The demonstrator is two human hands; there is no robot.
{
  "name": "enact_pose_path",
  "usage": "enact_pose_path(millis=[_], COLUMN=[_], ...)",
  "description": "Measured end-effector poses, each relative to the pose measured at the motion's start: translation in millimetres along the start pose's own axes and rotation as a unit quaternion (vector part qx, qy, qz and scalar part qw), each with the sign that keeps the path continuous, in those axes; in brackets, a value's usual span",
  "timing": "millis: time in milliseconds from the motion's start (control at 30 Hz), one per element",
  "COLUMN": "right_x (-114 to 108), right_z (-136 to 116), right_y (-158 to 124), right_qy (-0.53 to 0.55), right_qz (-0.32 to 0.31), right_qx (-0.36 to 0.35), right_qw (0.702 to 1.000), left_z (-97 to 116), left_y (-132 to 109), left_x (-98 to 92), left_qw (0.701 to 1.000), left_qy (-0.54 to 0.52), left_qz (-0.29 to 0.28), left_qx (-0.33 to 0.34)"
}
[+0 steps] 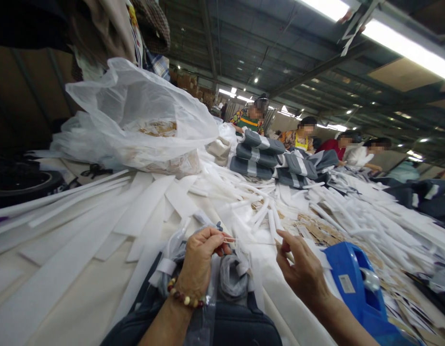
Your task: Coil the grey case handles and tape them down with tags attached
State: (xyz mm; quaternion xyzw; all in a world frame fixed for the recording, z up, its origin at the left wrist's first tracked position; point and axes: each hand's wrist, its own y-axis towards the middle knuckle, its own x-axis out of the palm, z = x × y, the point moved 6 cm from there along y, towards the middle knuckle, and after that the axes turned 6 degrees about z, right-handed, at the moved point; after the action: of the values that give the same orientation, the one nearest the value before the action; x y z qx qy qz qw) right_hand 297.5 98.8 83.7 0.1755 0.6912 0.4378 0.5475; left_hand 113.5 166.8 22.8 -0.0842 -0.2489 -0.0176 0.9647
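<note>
My left hand [204, 257], with a beaded bracelet at its wrist, pinches a thin light string [256, 242] between thumb and fingers. The string runs taut across to my right hand [301, 264], whose curled fingers close on its other end. A narrow pale piece shows under the right fingers, too small to name. Below my left hand lies a dark navy padded article, seemingly a bag [240, 329]. Rolled grey straps [234, 278] with white wraps sit on top of it, partly under clear plastic. My left forearm hides part of the bag.
A blue tape dispenser [347, 269] stands beside my right forearm. White foam strips [81, 240] cover much of the table. A large clear plastic bag [143, 115] sits at the back left, stacked dark padded pieces [256, 154] further back. Several co-workers sit or stand beyond.
</note>
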Motion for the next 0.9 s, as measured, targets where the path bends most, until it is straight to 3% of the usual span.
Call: enact_pose_path(millis=[133, 467, 667, 767, 900], right_x=[7, 0, -1, -5, -11], right_z=[-3, -1, 4, 2, 5], right_y=[-4, -6, -11, -14, -17], right_qy=[-0.034, -0.13, 0.008, 0.063, 0.048], right_qz=[-0.025, -0.072, -0.165, -0.162, -0.104], right_qx=[-0.029, 0.01, 0.153, 0.154, 0.104], right_qw=[0.999, 0.989, 0.974, 0.973, 0.988], left_z=[0, -2, -4, -2, 1], left_y=[-1, -1, -1, -1, -1], left_x=[0.5, 4.0, 1.4, 1.5, 1.6], left_qw=[1.0, 1.0, 1.0, 1.0, 1.0], left_qy=[0.005, 0.007, 0.007, 0.006, -0.007], left_qz=[-0.004, -0.029, -0.024, -0.018, -0.006], left_qx=[0.0, -0.001, 0.0, 0.001, -0.001])
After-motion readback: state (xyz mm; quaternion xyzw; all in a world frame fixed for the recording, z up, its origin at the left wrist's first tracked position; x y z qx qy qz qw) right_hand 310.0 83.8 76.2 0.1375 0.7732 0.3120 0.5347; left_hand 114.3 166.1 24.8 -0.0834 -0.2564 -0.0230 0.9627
